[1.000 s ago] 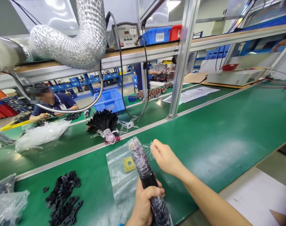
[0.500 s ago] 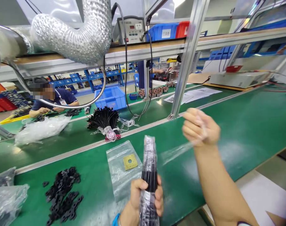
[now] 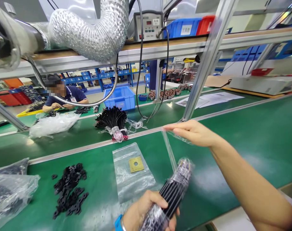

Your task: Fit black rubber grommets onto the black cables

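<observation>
My left hand [image 3: 152, 208] is wrapped round a bundle of black wires [image 3: 173, 195], which tilts up to the right. Clear film covers the bundle's top and its lower part. From the top, a narrow strip of film [image 3: 169, 149] runs up to my right hand [image 3: 192, 131]. Those fingers are stretched out together, palm down, with film at the fingertips and beneath them. Left of the bundle lies a clear bag [image 3: 133, 183] with a yellow square plate [image 3: 136, 164] that has a round hole.
Small black parts [image 3: 70, 189] lie on the green table, left of the bag. Another wire bundle [image 3: 113, 123] lies behind the metal strip. A metal post [image 3: 205, 64] rises beyond my right hand. A co-worker [image 3: 64, 93] sits at the back left.
My right hand has moved left and opened from a closed grip. The wire bundle has gone from nearly upright to tilted right, and the film strip now rises to the left.
</observation>
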### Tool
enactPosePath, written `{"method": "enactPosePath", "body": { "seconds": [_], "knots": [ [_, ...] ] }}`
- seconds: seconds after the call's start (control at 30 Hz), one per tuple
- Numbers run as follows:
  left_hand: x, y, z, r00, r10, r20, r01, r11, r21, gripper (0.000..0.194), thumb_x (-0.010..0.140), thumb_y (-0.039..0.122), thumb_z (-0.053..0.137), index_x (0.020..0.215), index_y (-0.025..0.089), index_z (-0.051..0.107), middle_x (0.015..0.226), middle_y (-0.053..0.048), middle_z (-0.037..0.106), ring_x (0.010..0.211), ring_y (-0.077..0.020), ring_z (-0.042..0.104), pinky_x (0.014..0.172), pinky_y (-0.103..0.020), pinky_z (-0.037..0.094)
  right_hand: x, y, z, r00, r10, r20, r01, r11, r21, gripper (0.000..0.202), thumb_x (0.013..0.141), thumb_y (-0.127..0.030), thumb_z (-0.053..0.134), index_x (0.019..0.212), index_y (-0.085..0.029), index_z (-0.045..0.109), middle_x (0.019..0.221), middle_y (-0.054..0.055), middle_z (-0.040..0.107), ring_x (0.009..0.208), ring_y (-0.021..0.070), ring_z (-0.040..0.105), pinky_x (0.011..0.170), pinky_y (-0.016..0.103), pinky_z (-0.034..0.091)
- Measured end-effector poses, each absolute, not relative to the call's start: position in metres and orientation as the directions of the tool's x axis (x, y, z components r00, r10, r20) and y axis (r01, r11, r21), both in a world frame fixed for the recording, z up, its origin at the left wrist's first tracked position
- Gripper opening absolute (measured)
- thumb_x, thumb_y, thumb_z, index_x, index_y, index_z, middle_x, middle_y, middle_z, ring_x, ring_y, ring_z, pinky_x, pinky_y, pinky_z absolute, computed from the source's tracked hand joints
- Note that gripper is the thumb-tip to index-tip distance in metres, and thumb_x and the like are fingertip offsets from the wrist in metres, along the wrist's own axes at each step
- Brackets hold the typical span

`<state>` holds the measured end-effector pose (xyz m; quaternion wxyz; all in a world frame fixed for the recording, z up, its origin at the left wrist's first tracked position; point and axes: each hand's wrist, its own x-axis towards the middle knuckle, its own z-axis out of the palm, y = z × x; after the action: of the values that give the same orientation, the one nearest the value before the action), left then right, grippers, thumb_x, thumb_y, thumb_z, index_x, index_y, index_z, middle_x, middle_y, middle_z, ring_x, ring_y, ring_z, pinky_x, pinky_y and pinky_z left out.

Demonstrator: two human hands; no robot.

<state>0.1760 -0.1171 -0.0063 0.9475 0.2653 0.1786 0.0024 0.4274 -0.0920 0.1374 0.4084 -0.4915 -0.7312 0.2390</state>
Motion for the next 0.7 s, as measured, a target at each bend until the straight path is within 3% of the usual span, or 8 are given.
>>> {"method": "enactPosePath", "body": {
  "seconds": [0.1,0.2,0.23,0.3,0.37,0.4,0.57,0.7],
  "knots": [
    [0.181,-0.111,-0.007,0.926,0.295,-0.234,-0.178,0.891,0.417,0.039,0.065,0.035,0.057,0.091,0.007,0.065,0.058,-0.005,0.059,0.044,-0.0141,0.056,0.039,-0.023,0.044,0.425,-0.122,0.141,-0.078,0.829,0.553,0.170,0.558,-0.812,0.037,0.082,-0.043,0.063,0.116,-0.030,0.065,0.103,0.006,0.072,0.035,0.0061,0.044,0.035,0.023,0.035],
    [0.175,-0.100,0.003,0.859,0.507,-0.068,-0.445,0.806,0.390,0.038,0.060,0.040,0.063,0.087,0.013,0.061,0.051,0.002,0.051,0.035,-0.0088,0.042,0.033,-0.019,0.038,0.427,-0.151,0.129,0.016,0.744,0.668,-0.115,0.665,-0.738,0.021,0.076,-0.048,0.067,0.094,-0.037,0.071,0.048,-0.004,0.063,0.024,0.0046,0.027,0.030,0.022,0.024],
    [0.171,-0.096,0.007,0.843,0.537,-0.027,-0.487,0.784,0.385,0.037,0.059,0.041,0.065,0.085,0.015,0.059,0.049,0.004,0.048,0.032,-0.0071,0.037,0.030,-0.018,0.035,0.431,-0.155,0.125,-0.066,0.758,0.649,-0.088,0.644,-0.760,0.014,0.075,-0.048,0.067,0.081,-0.036,0.072,0.037,-0.004,0.053,0.025,0.0072,0.033,0.034,0.023,0.029],
    [0.160,-0.091,0.015,0.842,0.538,0.035,-0.510,0.774,0.374,0.036,0.058,0.044,0.066,0.080,0.017,0.056,0.044,0.006,0.045,0.026,-0.0049,0.029,0.025,-0.016,0.027,0.442,-0.149,0.115,-0.328,0.858,0.396,0.259,0.485,-0.836,0.015,0.075,-0.044,0.067,0.069,-0.031,0.073,0.042,0.000,0.057,0.037,0.0119,0.049,0.043,0.025,0.038],
    [0.151,-0.090,0.019,0.880,0.471,0.062,-0.458,0.805,0.378,0.037,0.057,0.046,0.067,0.078,0.018,0.056,0.039,0.006,0.045,0.021,-0.0053,0.027,0.021,-0.016,0.024,0.453,-0.127,0.105,-0.228,0.963,0.141,0.595,0.252,-0.763,0.013,0.074,-0.038,0.067,0.072,-0.027,0.074,0.061,0.004,0.068,0.054,0.0169,0.060,0.054,0.028,0.044],
    [0.148,-0.090,0.020,0.911,0.409,0.052,-0.394,0.826,0.403,0.038,0.056,0.047,0.067,0.079,0.017,0.058,0.039,0.004,0.047,0.020,-0.0071,0.030,0.021,-0.017,0.025,0.457,-0.113,0.100,-0.085,0.986,0.143,0.649,0.164,-0.743,0.014,0.069,-0.038,0.070,0.067,-0.025,0.072,0.062,0.004,0.069,0.058,0.0191,0.062,0.058,0.030,0.046],
    [0.157,-0.099,0.000,0.977,0.131,-0.166,-0.012,0.819,0.574,0.045,0.055,0.027,0.062,0.093,0.003,0.065,0.055,-0.012,0.065,0.038,-0.0159,0.056,0.033,-0.021,0.040,0.450,-0.053,0.095,0.068,0.966,0.250,0.564,0.169,-0.808,0.031,0.071,-0.050,0.065,0.066,-0.019,0.063,0.064,0.005,0.067,0.069,0.0221,0.063,0.070,0.034,0.049],
    [0.175,-0.100,-0.026,0.985,0.088,-0.150,0.005,0.849,0.528,0.043,0.055,0.020,0.056,0.093,0.000,0.064,0.061,-0.013,0.067,0.042,-0.0162,0.061,0.034,-0.019,0.042,0.421,-0.058,0.123,0.113,0.913,0.391,0.312,0.341,-0.887,0.043,0.085,-0.064,0.045,0.081,-0.021,0.052,0.074,0.001,0.062,0.073,0.0183,0.064,0.067,0.034,0.052]
  ]
}}
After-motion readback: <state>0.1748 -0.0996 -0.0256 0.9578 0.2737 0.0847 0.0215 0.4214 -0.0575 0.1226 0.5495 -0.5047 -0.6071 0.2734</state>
